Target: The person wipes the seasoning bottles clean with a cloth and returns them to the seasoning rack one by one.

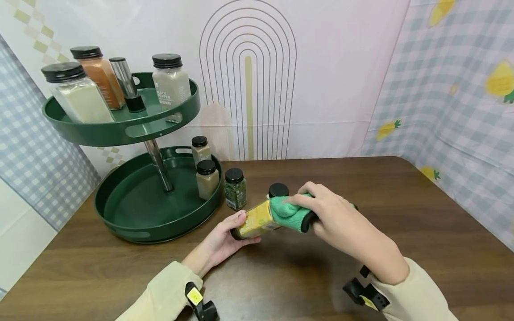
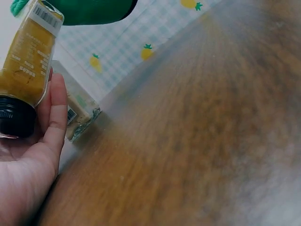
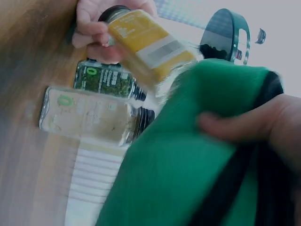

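Note:
My left hand point(image 1: 225, 240) grips a square spice jar point(image 1: 257, 218) of yellow powder, tilted above the table with its black lid by the palm. My right hand point(image 1: 337, 218) holds a green cloth point(image 1: 291, 214) with a black edge against the jar's base end. In the left wrist view the yellow jar point(image 2: 30, 56) shows a barcode label near its base. The cloth point(image 3: 174, 155) fills much of the right wrist view and hides part of that base. A pale-filled jar point(image 3: 89, 115) and a green herb jar point(image 3: 103, 80) stand behind the hands.
A two-tier green tray stand point(image 1: 138, 234) is on the left. Its upper tier bears several items, including an orange-filled jar point(image 1: 106, 80) and a metal cylinder point(image 1: 124, 78). Two small jars point(image 1: 207, 183) sit in the lower tier. A brown wooden table point(image 1: 401, 223) extends right.

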